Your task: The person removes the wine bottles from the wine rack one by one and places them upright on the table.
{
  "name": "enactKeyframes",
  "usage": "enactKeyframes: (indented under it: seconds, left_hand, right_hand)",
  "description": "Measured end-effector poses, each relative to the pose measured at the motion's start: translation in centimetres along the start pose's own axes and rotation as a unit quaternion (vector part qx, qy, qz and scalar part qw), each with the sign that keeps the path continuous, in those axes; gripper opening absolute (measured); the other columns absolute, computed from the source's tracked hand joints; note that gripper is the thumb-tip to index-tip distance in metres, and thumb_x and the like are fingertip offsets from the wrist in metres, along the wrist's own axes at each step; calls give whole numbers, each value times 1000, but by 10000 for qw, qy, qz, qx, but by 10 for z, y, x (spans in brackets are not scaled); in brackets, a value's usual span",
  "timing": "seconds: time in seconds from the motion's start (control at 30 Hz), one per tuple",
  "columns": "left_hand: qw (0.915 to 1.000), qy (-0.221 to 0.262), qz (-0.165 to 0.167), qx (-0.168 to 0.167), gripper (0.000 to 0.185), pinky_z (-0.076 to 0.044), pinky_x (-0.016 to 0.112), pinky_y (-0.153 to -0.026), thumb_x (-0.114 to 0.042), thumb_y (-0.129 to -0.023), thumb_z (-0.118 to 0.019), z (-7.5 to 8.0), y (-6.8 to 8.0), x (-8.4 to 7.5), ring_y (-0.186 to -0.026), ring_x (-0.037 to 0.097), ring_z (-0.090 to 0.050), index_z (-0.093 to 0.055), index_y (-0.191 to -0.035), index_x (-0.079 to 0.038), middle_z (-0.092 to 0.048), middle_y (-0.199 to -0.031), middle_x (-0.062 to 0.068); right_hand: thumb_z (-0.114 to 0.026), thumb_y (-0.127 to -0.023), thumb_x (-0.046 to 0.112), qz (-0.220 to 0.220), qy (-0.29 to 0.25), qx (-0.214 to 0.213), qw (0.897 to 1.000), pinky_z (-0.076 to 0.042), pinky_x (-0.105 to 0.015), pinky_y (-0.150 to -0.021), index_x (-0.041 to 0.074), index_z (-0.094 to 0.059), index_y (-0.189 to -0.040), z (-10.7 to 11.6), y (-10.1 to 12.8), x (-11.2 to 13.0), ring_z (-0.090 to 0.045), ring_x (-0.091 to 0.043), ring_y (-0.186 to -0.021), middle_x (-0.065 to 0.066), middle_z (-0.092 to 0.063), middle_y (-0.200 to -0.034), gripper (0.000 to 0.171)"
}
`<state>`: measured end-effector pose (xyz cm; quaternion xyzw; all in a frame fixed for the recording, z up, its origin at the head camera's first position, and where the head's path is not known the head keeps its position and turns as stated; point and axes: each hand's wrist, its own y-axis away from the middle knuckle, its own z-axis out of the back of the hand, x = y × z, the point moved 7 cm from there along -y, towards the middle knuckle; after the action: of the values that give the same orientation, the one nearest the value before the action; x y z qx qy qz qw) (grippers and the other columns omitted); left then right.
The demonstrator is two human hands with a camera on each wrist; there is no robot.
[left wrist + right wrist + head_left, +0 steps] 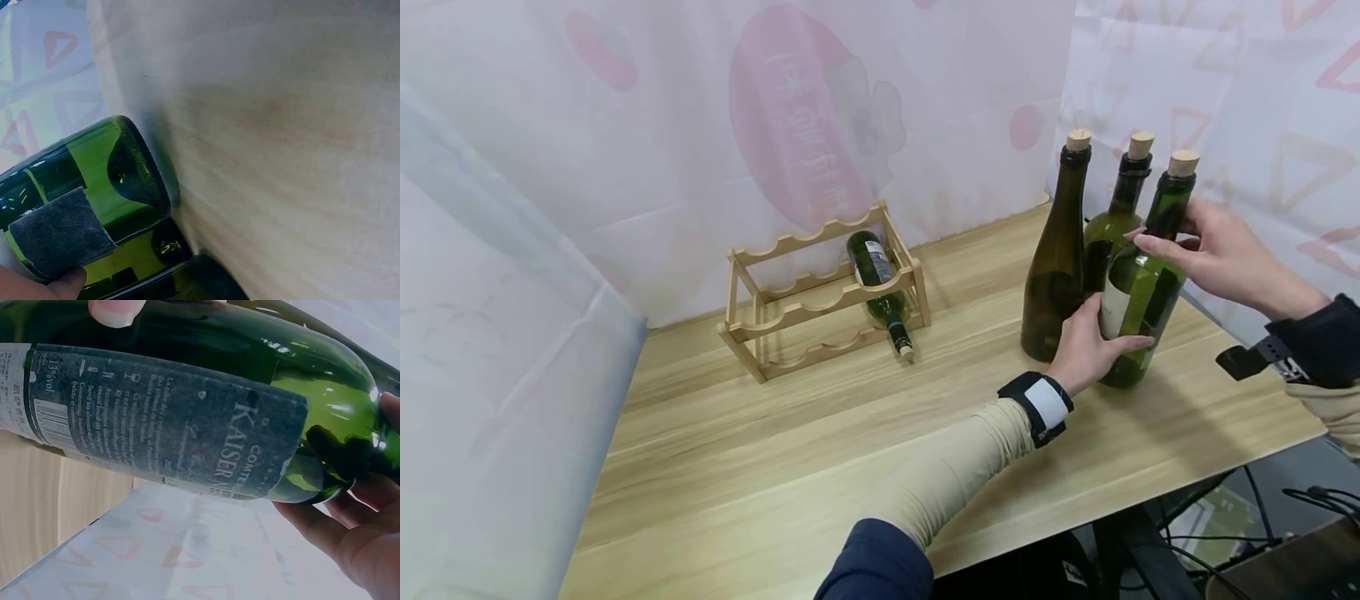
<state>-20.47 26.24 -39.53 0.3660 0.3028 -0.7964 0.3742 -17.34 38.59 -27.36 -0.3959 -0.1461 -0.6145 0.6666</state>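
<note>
Three corked bottles stand at the right of the wooden table (pixel 790 433). The nearest one, a green labelled bottle (pixel 1138 292), leans slightly. My left hand (pixel 1101 333) grips its lower body, thumb across the front below the label. My right hand (pixel 1165 237) curls round its neck and shoulder. The left wrist view shows the green bottle's base (pixel 119 175) at the table (pixel 281 156), with a fingertip (pixel 44 287) under the grey label. In the right wrist view the label (pixel 169 425) fills the frame and my right fingers (pixel 350 537) cup the shoulder.
A dark brown bottle (pixel 1056 275) and a green one (pixel 1112 225) stand touching just behind the held bottle. A two-tier wooden rack (pixel 790 312) sits at the back, with one bottle (pixel 874 262) lying in its right slot. White sheets wall the back and left.
</note>
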Motion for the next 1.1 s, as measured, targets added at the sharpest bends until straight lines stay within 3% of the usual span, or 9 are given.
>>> enactKeyframes:
  seconds: [0.33,0.63,0.7,0.77,0.83,0.87,0.93,0.97,1.1]
  left_hand:
    - [9980,-525,-263,-254,55,-41,6,-72,-37,-76,-82,-3,0,3,-88,-2,-56,-54,-119,-18,-61,-104,-10]
    - [9973,-707,-91,-177,57,-39,8,-69,-38,-76,-81,-9,1,1,-87,0,-53,-52,-121,-20,-56,-101,-10]
    - [9978,-650,-53,-144,57,-39,8,-70,-38,-77,-81,-10,1,0,-88,0,-53,-51,-122,-20,-56,-102,-10]
    - [9982,-585,-26,-115,57,-39,8,-71,-37,-77,-81,-10,2,0,-89,0,-53,-51,-123,-20,-56,-103,-10]
    - [9986,-519,25,-88,58,-40,8,-74,-37,-77,-81,-12,3,1,-91,0,-53,-50,-124,-20,-56,-106,-10]
    - [9988,-487,64,-86,59,-40,9,-75,-37,-77,-81,-12,4,2,-93,0,-53,-50,-124,-21,-56,-107,-10]
    - [9991,-399,130,-85,60,-41,9,-77,-37,-77,-81,-13,5,4,-94,0,-52,-49,-126,-21,-56,-109,-10]
    - [9991,-384,158,-98,60,-41,9,-77,-37,-77,-81,-13,5,4,-95,0,-52,-49,-126,-21,-56,-110,-10]
    - [9987,-416,229,-169,61,-40,10,-77,-38,-78,-80,-11,7,5,-95,0,-52,-48,-128,-23,-55,-109,-11]
  right_hand:
    - [-61,-95,20,28,-59,-12,10000,-38,5,-71,-3,-52,-119,-4,5,-4,-48,21,-87,30,-51,-94,34]
    - [-61,-95,26,-156,-19,22,9999,-37,6,-74,6,-57,-123,-3,11,-8,-46,22,-93,26,-53,-101,34]
    - [-60,-96,28,-223,139,-20,9997,-38,5,-72,4,-54,-126,-2,12,-9,-45,22,-91,17,-56,-106,38]
    - [-59,-96,29,-167,557,-158,9982,-46,-3,-72,-1,-55,-123,-1,15,-7,-60,5,-92,-2,-63,-107,40]
    - [-58,-97,29,-44,1106,-269,9935,-55,-24,-72,-6,-57,-117,0,19,-2,-68,-19,-90,-22,-65,-104,41]
    - [-57,-97,32,-24,1446,-303,9890,-55,-34,-69,-9,-58,-112,1,22,1,-67,-30,-85,-30,-64,-100,43]
    - [-52,-99,37,-36,2133,-321,9765,-49,-46,-57,-13,-59,-101,0,27,8,-60,-47,-68,-33,-63,-81,51]
    - [-49,-100,40,-66,2411,-274,9701,-45,-49,-53,-13,-59,-94,-1,30,11,-57,-43,-59,-31,-61,-72,55]
    - [-42,-101,47,-213,3237,-127,9459,-27,-32,-43,-3,-51,-62,-4,39,26,-37,-23,-40,-9,-40,-47,64]
